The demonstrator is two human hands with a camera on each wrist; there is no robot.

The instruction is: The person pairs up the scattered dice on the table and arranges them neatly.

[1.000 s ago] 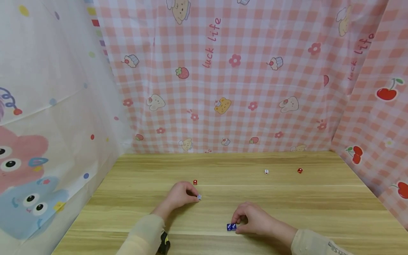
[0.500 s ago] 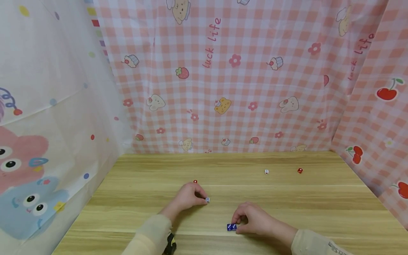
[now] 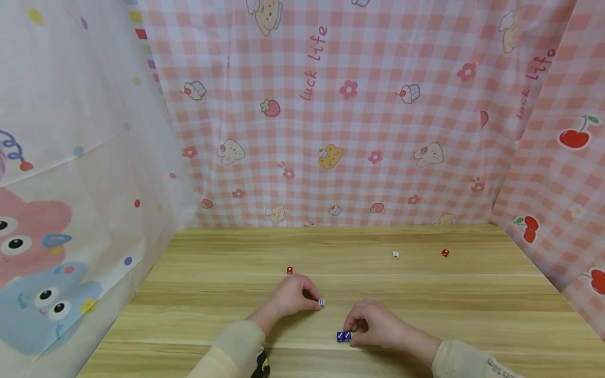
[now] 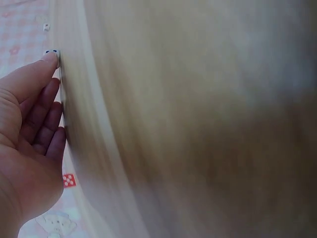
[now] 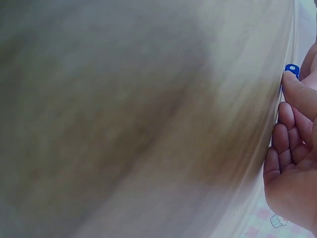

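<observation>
My left hand (image 3: 315,300) pinches a small white die (image 3: 321,302) at its fingertips, low over the wooden table (image 3: 472,304). In the left wrist view a fingertip (image 4: 48,59) touches that white die (image 4: 52,51). To the right and nearer, my right hand (image 3: 354,332) curls its fingers onto two blue dice (image 3: 343,336) that lie side by side on the table. The right wrist view shows one blue die (image 5: 292,69) against my thumb (image 5: 297,94); the rest is blurred wood.
A red die (image 3: 290,270) lies just behind my left hand and shows as the red die (image 4: 69,180) in the left wrist view. Another white die (image 3: 395,254) and a red die (image 3: 445,253) lie at the back right. Patterned cloth walls (image 3: 331,131) enclose the table.
My left hand has carried the white die to the right and nearer, towards my right hand. The right hand and the blue dice have stayed in place.
</observation>
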